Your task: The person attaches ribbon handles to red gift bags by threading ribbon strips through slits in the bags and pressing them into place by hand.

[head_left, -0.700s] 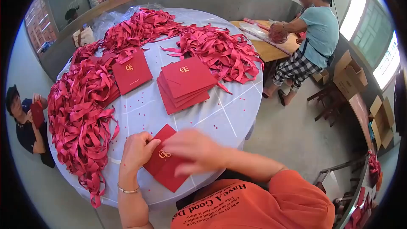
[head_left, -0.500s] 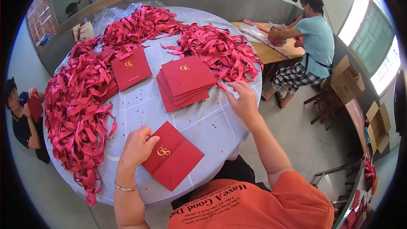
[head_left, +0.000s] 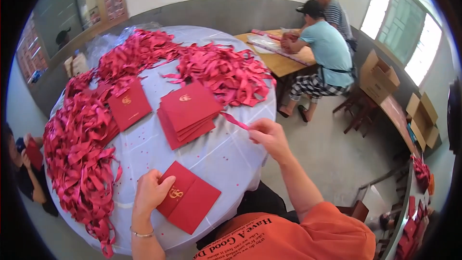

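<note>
At the table's near side, my left hand grips the left edge of a red paper envelope, thumb on top beside its gold emblem. The envelope's flap is folded over and it lies tilted on the cloth. To the right, my right hand pinches the end of a pinkish-red ribbon between thumb and fingers. That ribbon stretches toward a stack of red envelopes, whose right corner it meets. Beside the stack, on the left, lies another red envelope with a gold emblem.
Heaps of red ribbons cover the left and far parts of the round table, with another ribbon pile behind the stack. Two people are at a wooden table. Cardboard boxes stand right. Another person is at far left.
My right hand has drawn the ribbon out from beside the stack, so more of it shows. The left hand still grips the envelope. The whole view has shifted, and a second person shows at the wooden table.
</note>
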Demonstrator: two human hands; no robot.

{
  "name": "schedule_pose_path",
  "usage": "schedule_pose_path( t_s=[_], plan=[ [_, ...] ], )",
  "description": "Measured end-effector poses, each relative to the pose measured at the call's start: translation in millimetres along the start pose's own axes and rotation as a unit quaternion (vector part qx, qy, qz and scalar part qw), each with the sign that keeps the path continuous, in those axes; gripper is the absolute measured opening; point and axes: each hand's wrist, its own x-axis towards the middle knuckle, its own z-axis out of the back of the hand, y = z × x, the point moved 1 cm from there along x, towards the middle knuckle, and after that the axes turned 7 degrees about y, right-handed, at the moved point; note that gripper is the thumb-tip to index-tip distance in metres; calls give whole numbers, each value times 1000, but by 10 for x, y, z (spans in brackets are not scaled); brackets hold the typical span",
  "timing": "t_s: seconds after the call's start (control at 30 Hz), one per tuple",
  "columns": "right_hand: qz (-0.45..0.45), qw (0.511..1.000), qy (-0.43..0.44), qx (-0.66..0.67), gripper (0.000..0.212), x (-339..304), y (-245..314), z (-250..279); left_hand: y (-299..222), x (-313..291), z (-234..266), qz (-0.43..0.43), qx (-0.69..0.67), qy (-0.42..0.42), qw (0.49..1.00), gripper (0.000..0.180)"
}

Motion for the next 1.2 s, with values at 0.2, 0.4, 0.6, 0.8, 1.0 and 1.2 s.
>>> schedule_pose_path(
  t_s=[0.2,0.4,0.6,0.8,1.0,1.2],
  plan=[
    [117,962,118,216,18,-440,581,29,-149,113,-77,-32,24,32,999,42],
    [294,936,191,-40,23,-387,818,-403,-11,43,-143,-51,-46,48,996,38],
    [191,922,320,-101,18,-386,375,-1083,113,148,-254,-40,-191,166,967,18],
    [250,910,294,-154,15,-485,137,-1296,10,108,-144,-4,-354,265,897,6],
    [222,912,314,-145,18,-560,60,-1233,-16,76,-133,-1,-383,315,868,20],
    [219,920,301,-124,19,-618,46,-1198,-38,54,-136,-13,-344,364,866,24]
  ],
)
